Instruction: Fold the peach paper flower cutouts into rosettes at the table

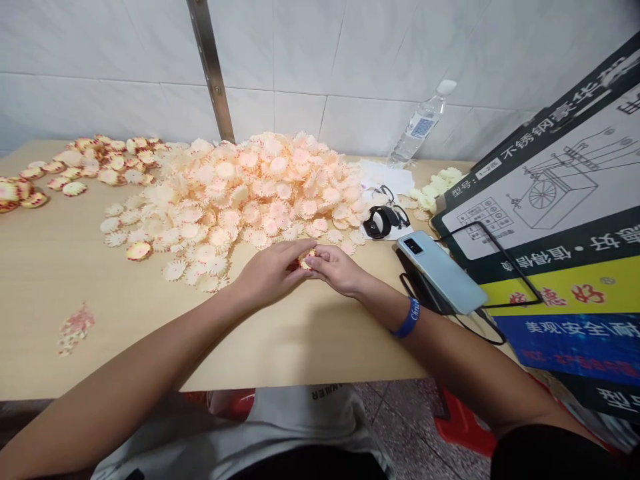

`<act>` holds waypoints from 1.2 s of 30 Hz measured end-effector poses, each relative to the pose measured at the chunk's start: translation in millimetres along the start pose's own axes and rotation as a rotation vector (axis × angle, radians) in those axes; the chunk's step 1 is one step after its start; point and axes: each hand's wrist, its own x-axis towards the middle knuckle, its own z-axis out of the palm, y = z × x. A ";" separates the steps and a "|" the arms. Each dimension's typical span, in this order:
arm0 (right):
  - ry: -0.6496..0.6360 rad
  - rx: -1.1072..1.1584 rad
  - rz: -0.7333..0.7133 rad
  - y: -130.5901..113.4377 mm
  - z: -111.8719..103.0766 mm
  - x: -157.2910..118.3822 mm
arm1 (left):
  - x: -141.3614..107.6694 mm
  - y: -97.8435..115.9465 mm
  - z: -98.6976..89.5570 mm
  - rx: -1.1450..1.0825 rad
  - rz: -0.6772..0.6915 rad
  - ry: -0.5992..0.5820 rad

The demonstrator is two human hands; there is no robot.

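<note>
My left hand [276,268] and my right hand [336,268] meet at the middle of the table, fingers closed around a small yellowish artificial flower piece with red edges [307,259]. Most of the piece is hidden by my fingers. Just beyond them rises a big pile of pale pink and cream artificial flower petals [270,180], flat with toothed edges. One yellow and red flower piece [139,251] lies left of the pile. More red-edged flower pieces [115,160] are heaped at the back left.
Small pink scraps [75,328] lie at the table's left. To the right are a black watch [379,223], glasses [395,212], a light blue phone [443,270] on a black stand, a plastic bottle [421,127], pale flower pieces [440,187] and a large printed box [565,173].
</note>
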 end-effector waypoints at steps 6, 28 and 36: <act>0.042 0.115 0.042 -7.2 -2.7 -1.2 | 0.3 -3.7 -5.8 -0.109 -0.077 0.094; 0.311 -0.442 -0.293 -0.6 4.5 -4.0 | 3.3 1.3 -9.3 -0.423 -0.381 0.022; 0.185 -0.431 -0.182 -1.9 5.3 -1.5 | 1.7 1.3 -10.7 -0.444 -0.374 -0.005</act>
